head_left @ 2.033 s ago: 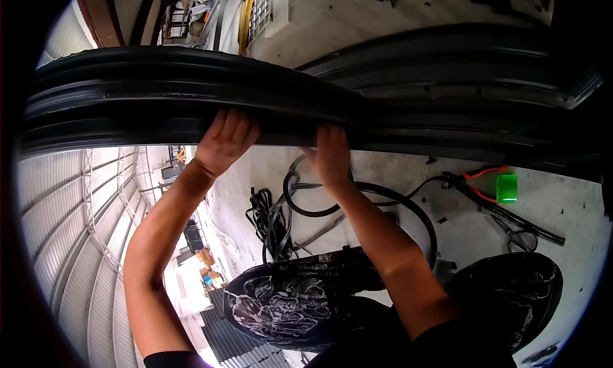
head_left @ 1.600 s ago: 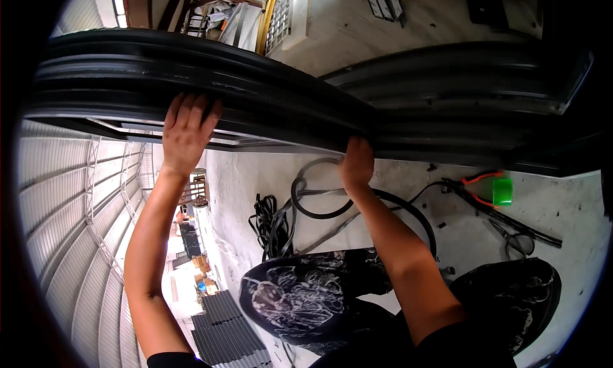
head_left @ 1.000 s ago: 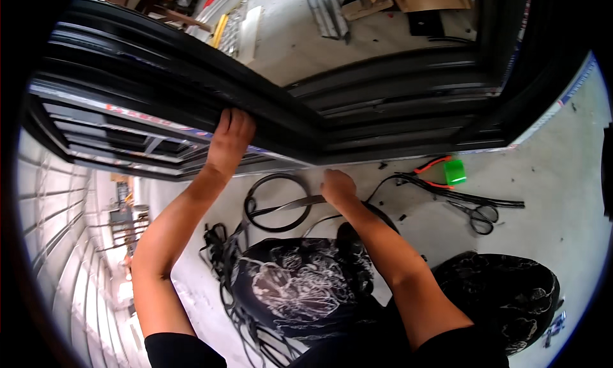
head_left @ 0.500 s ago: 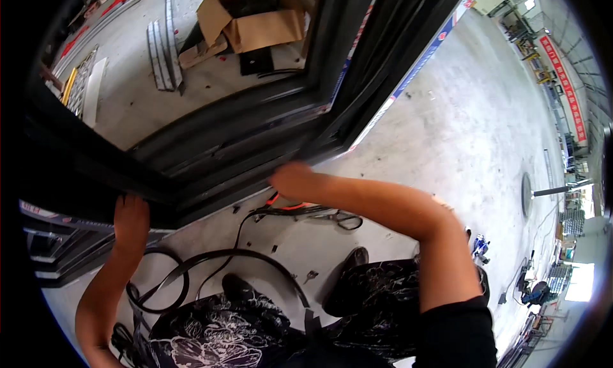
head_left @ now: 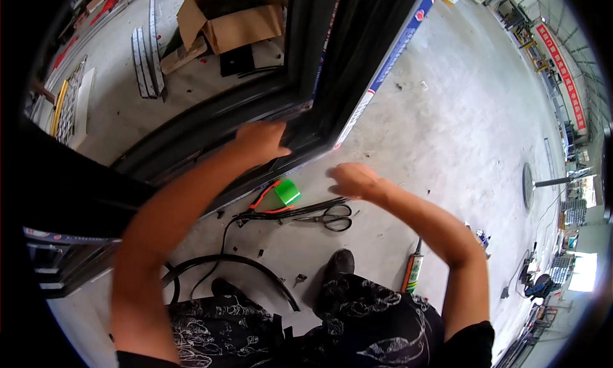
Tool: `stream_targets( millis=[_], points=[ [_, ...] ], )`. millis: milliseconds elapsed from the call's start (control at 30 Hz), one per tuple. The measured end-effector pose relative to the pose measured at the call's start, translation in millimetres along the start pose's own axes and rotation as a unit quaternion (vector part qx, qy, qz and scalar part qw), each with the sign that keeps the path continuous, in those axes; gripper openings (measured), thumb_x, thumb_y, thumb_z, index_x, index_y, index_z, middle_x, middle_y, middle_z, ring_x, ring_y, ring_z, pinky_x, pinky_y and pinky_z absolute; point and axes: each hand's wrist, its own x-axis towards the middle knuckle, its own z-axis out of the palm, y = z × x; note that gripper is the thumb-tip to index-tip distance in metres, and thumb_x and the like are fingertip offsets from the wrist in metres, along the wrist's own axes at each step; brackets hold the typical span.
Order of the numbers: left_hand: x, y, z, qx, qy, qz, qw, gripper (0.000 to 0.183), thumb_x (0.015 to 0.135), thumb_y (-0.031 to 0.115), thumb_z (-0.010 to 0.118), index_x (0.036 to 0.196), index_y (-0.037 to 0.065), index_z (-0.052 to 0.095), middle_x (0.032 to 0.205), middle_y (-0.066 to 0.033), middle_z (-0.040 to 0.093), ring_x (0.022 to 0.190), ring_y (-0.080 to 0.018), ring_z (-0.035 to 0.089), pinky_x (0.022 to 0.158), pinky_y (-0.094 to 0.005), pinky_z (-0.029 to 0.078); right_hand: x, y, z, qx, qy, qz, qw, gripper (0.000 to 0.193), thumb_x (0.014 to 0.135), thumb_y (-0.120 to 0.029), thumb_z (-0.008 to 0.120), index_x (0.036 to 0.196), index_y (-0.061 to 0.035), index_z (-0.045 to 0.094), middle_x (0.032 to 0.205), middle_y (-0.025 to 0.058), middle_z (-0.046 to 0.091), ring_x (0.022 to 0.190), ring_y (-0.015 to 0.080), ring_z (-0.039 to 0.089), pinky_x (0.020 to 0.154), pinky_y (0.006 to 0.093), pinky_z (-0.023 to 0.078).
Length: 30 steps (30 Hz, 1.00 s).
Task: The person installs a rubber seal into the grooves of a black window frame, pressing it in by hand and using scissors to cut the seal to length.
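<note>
A large black window or door frame point(head_left: 211, 160) slants across the upper left. Over its lower rail, near the right-hand corner, my left hand point(head_left: 258, 143) reaches with thumb and fingers apart; no object shows in it. My right hand point(head_left: 355, 180) is to the right of that corner, above the floor. Its fingers are bent and blurred, and whether they hold anything is unclear. Below the frame lie a green tape roll point(head_left: 287, 192), orange-handled pliers point(head_left: 262, 195) and black-handled scissors point(head_left: 336, 218) beside thin black strips point(head_left: 281, 213).
A black rubber-like strip point(head_left: 246, 258) curves over the floor by my shoes. A sealant cartridge point(head_left: 413, 270) lies near my right knee. Behind the frame stand an open cardboard box point(head_left: 246, 29) and metal profiles point(head_left: 147, 64). A round-based stand point(head_left: 527, 184) is far right.
My left hand has swung right and up from the frame's lower left corner to its right part. My right hand has left the lower rail, moving right. The tape roll and scissors now show fully.
</note>
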Motion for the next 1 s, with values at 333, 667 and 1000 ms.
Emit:
stream_targets(
  millis=[333, 667, 1000],
  points=[
    [94, 52, 91, -0.209, 0.249, -0.133, 0.936, 0.033, 0.078, 0.021, 0.076, 0.1, -0.001, 0.064, 0.09, -0.0202, 0.068, 0.087, -0.0371, 0.066, 0.075, -0.0428, 0.052, 30, -5, 91, 0.204, -0.036, -0.071, 0.976, 0.039, 0.084, -0.033, 0.063, 0.115, -0.0083, 0.063, 0.105, 0.0175, 0.067, 0.101, 0.037, 0.062, 0.085, 0.0452, 0.051],
    [87, 53, 111, -0.333, 0.274, -0.151, 0.89, 0.023, 0.081, 0.009, 0.075, 0.098, -0.001, 0.064, 0.088, -0.0133, 0.07, 0.078, -0.0241, 0.069, 0.071, -0.0336, 0.053, 53, 33, 100, 0.352, 0.14, 0.017, 0.925, 0.03, 0.083, -0.024, 0.068, 0.105, -0.0041, 0.065, 0.091, 0.0132, 0.071, 0.09, 0.0336, 0.066, 0.078, 0.0427, 0.053],
    [85, 68, 110, -0.159, 0.308, -0.145, 0.927, 0.026, 0.079, 0.02, 0.075, 0.097, 0.003, 0.064, 0.083, -0.0163, 0.066, 0.074, -0.0337, 0.065, 0.065, -0.0399, 0.052, 60, 41, 94, 0.37, 0.203, 0.051, 0.905, 0.026, 0.083, -0.026, 0.068, 0.1, -0.0057, 0.068, 0.091, 0.0142, 0.071, 0.085, 0.0344, 0.067, 0.075, 0.0425, 0.053]
  ],
)
